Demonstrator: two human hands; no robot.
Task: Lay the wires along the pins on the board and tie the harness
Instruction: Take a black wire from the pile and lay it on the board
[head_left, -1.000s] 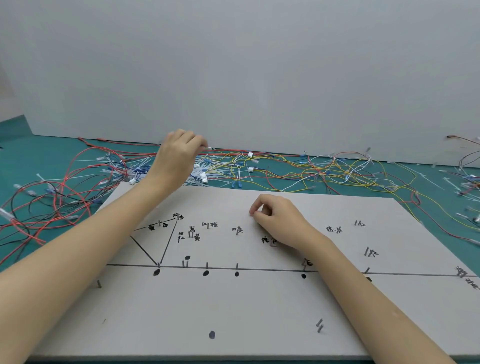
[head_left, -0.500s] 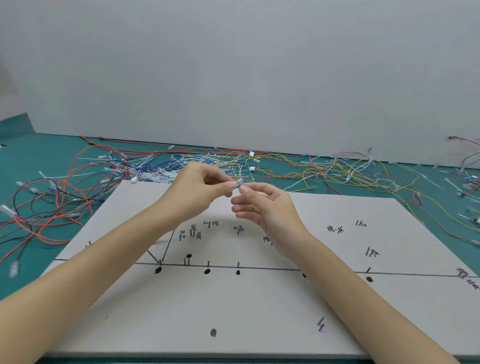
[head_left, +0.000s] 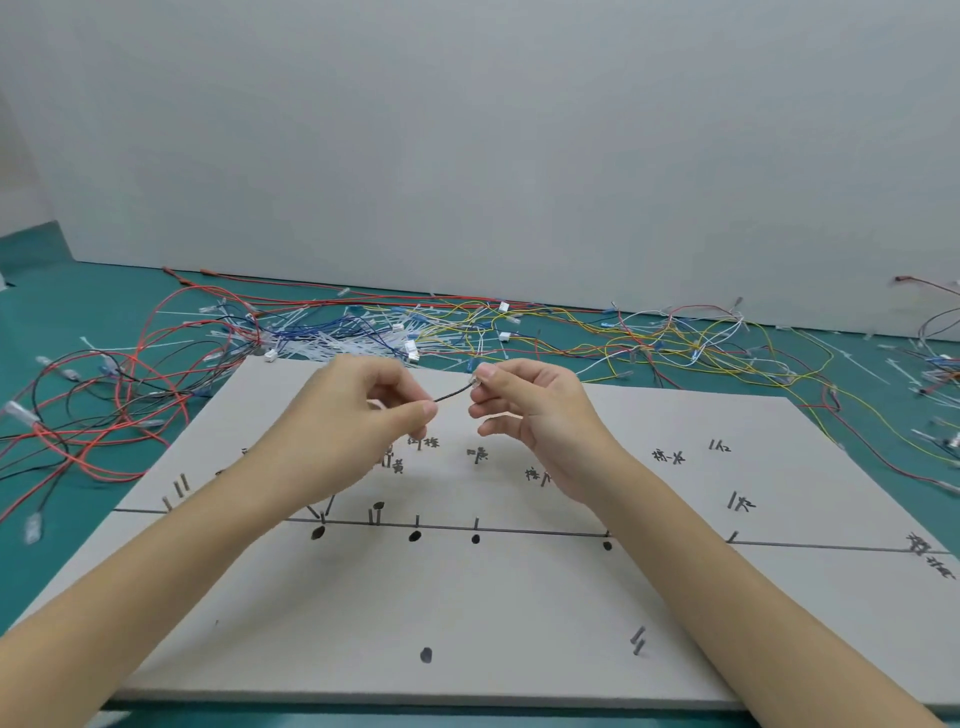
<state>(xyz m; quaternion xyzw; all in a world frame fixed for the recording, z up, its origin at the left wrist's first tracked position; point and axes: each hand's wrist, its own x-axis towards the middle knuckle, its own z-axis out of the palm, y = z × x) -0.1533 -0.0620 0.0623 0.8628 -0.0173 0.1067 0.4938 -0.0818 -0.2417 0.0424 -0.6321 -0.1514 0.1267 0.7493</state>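
Moved: both hands have drawn apart since half a second ago, baring a short dark wire (head_left: 453, 394) between them.
Left hand (head_left: 358, 410): fingers pinch the wire's lower left end.
Right hand (head_left: 524, 410): fingers pinch its pale upper right tip.
Axis: wire runs left-right, hanging above the board (head_left: 519, 597) at frame centre.
Pins (head_left: 416, 521): lower in frame, equally near both hands.

Two hands, the left hand (head_left: 358, 410) and right hand (head_left: 530, 415), share one short dark wire (head_left: 453, 395). One grey board (head_left: 519, 597) carries too many small pins to count exactly. Behind it lies one uncountable tangle of loose wires (head_left: 467, 332).
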